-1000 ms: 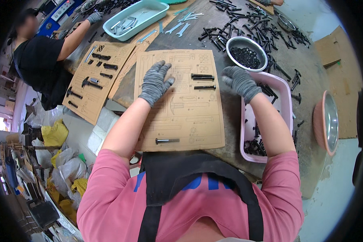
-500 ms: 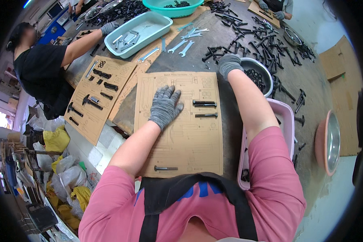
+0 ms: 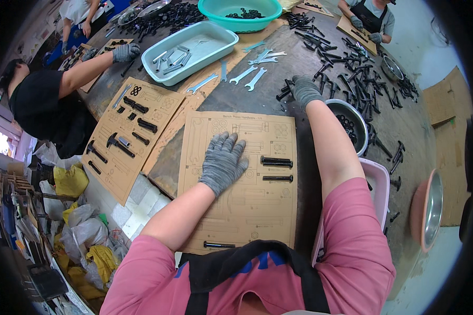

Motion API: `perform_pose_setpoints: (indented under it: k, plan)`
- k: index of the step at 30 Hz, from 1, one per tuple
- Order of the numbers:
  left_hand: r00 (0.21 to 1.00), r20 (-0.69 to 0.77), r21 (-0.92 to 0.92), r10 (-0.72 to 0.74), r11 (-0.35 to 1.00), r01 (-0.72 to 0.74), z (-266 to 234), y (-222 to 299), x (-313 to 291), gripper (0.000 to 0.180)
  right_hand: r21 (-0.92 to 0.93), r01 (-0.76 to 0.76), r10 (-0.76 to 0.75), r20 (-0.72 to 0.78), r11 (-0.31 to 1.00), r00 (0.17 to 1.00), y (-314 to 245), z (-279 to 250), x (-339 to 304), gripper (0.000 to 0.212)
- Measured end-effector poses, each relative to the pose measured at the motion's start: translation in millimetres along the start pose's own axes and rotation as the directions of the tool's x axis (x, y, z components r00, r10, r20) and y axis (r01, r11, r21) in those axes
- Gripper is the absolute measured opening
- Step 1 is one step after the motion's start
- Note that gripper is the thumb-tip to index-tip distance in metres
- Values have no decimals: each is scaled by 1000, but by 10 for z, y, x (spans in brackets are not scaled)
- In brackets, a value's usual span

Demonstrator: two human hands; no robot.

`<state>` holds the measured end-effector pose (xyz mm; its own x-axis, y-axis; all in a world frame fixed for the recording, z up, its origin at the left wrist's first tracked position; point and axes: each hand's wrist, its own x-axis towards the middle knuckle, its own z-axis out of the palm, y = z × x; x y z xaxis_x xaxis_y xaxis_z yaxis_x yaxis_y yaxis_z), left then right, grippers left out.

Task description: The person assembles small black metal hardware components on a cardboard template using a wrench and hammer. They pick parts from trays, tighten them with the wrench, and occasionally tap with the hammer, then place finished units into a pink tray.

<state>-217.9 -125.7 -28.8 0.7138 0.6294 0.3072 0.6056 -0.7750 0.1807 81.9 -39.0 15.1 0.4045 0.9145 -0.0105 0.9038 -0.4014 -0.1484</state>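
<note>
1. Right hand (image 3: pixel 306 92) has moved from beside the cardboard (image 3: pixel 255 210) to black bolts (image 3: pixel 285 90) on the surface (image 3: pixel 236 100); fingers curled, grip unclear.
2. Left hand (image 3: pixel 223 164) lies flat on the cardboard, fingers slightly spread, empty.

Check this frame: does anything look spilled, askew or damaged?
No damage stands out. The untidiest spot is the loose black metal parts strewn across the tabletop beyond the metal bowl, pointing every way; whether spilled or laid out so, I can't tell. The wrenches also lie at mixed angles.
</note>
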Motion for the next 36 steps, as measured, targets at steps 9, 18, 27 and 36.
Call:
perform_pose_setpoints:
  k: [9, 18, 27, 36]
  plan:
    - [1000, 17, -13, -7, 1000, 7, -8, -3, -5, 45, -134, -45, 64, 139, 990, 988, 99, 237, 90, 36]
    - [1000, -4, -59, -24, 998, 23, 5, -25, -16, 52, 863, -198, 35, 206, 465, 978, -223, -161, -423, 21]
    - [965, 144, -943, -219, 265, 201, -298, -58, 118, 55, 825, -496, -500, 319, -271, 805, -828, -114, -1527, 15]
    - [792, 395, -736, -466, 356, 576, -653, -871, 25, 20, 817, -123, -277, 327, 564, 904, -981, -67, -1509, 23]
